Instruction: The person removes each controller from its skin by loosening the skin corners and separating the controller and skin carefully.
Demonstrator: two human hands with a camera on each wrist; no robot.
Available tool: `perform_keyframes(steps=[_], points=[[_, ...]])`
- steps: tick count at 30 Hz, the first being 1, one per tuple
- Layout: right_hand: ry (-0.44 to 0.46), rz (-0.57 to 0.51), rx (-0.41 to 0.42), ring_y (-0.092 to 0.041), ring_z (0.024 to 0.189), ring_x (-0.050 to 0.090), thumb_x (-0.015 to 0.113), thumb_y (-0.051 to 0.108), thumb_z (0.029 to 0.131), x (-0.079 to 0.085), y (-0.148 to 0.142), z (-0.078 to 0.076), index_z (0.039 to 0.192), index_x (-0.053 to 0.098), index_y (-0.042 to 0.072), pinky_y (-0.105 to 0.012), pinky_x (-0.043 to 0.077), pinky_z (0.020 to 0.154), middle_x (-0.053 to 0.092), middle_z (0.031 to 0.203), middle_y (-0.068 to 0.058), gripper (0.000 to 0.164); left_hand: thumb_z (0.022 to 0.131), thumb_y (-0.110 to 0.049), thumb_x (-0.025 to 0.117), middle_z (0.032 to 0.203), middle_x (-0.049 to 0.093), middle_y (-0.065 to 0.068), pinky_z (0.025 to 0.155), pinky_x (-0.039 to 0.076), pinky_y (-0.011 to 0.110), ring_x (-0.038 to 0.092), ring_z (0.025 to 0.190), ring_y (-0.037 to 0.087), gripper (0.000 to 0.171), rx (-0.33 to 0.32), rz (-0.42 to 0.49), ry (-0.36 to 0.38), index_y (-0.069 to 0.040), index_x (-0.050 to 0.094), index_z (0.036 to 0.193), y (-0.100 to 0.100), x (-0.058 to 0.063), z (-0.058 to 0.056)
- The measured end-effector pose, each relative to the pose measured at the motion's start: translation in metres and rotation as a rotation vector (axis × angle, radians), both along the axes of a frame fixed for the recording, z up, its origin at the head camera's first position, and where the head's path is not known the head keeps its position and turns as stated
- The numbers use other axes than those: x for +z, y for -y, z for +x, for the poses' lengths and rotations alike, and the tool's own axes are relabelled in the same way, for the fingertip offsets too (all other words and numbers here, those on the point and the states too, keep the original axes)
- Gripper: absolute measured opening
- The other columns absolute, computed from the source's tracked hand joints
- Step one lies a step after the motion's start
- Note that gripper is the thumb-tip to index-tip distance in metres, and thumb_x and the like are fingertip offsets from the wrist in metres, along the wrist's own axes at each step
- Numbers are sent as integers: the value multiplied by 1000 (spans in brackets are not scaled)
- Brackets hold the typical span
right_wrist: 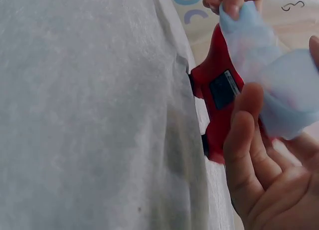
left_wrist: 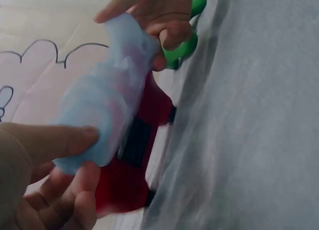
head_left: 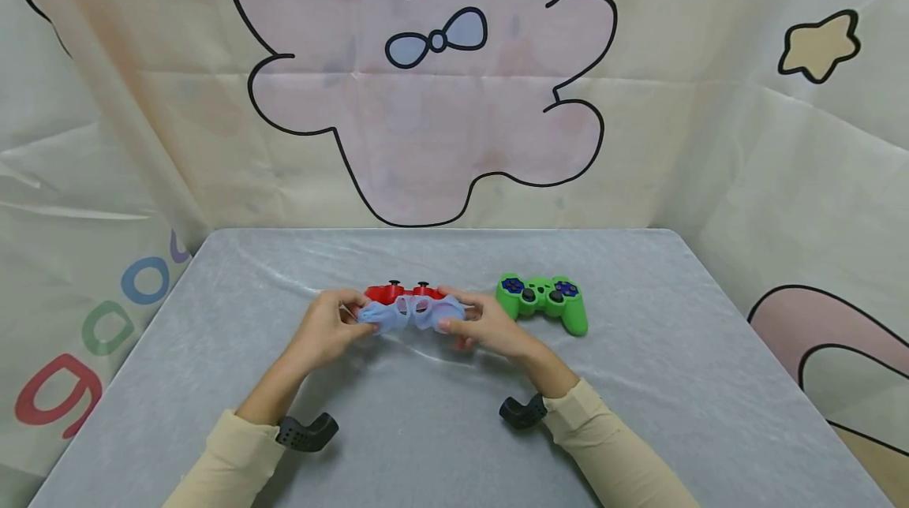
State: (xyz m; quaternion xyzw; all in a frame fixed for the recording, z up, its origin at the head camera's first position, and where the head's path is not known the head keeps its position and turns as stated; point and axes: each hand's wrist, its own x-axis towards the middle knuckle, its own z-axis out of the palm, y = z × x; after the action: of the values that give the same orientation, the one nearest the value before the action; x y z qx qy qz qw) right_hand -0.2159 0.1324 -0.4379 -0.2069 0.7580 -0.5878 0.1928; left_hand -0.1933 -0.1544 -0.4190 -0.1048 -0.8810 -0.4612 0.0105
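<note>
And here's the left hand (head_left: 332, 330), thumb on the near face of the cover (head_left: 383, 317) and fingers curled behind, pinching its left end; the right hand (head_left: 493, 326) grips the other end the same way, fingers part-bent. The translucent blue cover stretches between them, long axis left to right, nearly parallel to the table's far edge. Right behind it, overlapped, sits the red controller (head_left: 379, 294), lengthwise the same way, label (left_wrist: 134, 142) toward the person, sticks (head_left: 422, 285) away; contact with the table (head_left: 412, 429) I can't tell. Cloth runs broad to the left edge and between the forearms; just beyond the right hand, the green controller (head_left: 542, 300) blocks that side. Past the far edge hangs the printed curtain (head_left: 177, 137).
</note>
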Motion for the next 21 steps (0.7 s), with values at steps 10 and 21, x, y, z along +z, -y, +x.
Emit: perform_keyframes(steps=[10, 21], points=[[-14, -51, 18, -13, 60, 63, 67, 17, 97, 0, 1, 1, 149, 47, 1, -26, 53, 59, 63, 66, 0, 58, 79, -13, 86, 91, 66, 8, 59, 47, 23, 56, 75, 15, 35, -139, 4, 8, -1, 70, 107, 3, 5, 2], [33, -44, -32, -13, 61, 65, 67, 22, 98, 3, 3, 2, 149, 49, 5, -26, 54, 61, 71, 90, -6, 57, 98, -17, 66, 102, 64, 15, 63, 52, 27, 62, 83, 30, 24, -43, 84, 11, -2, 70, 116, 15, 6, -5]])
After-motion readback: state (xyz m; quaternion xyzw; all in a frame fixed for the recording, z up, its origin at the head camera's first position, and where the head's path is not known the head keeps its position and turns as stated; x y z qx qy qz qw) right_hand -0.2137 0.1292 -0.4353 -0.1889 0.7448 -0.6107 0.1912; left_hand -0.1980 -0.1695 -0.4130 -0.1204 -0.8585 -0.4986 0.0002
